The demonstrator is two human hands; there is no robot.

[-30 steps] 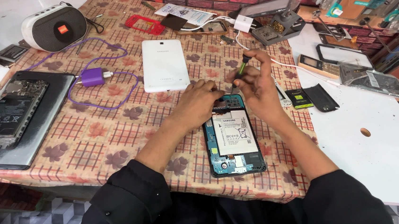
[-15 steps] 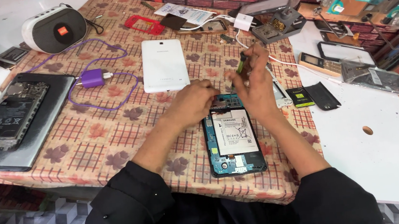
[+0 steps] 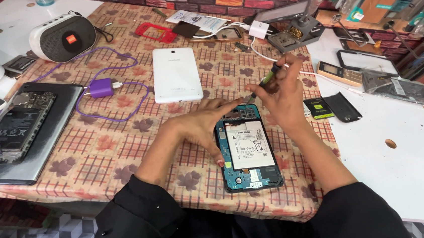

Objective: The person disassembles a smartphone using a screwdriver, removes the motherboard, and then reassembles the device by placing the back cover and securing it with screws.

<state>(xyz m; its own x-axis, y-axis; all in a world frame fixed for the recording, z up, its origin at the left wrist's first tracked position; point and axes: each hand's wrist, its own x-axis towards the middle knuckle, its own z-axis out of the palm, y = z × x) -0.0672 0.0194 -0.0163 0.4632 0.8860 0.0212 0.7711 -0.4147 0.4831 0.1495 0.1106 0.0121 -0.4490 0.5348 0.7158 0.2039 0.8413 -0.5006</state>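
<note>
Brick wall backs my counter (image 3: 123,141), which wears a checked cloth with leaves. Near its front edge lies an opened tablet (image 3: 247,149), back off, white battery (image 3: 250,145) showing. My left hand (image 3: 205,124) rests at the tablet's left side, fingers spread, gripping nothing, forefinger stretched to its top edge. My right hand (image 3: 283,93) pinches a green-handled screwdriver (image 3: 264,82), tip down at that top edge. Farther back lies a white tablet (image 3: 176,74), beside a purple charger (image 3: 101,87).
</note>
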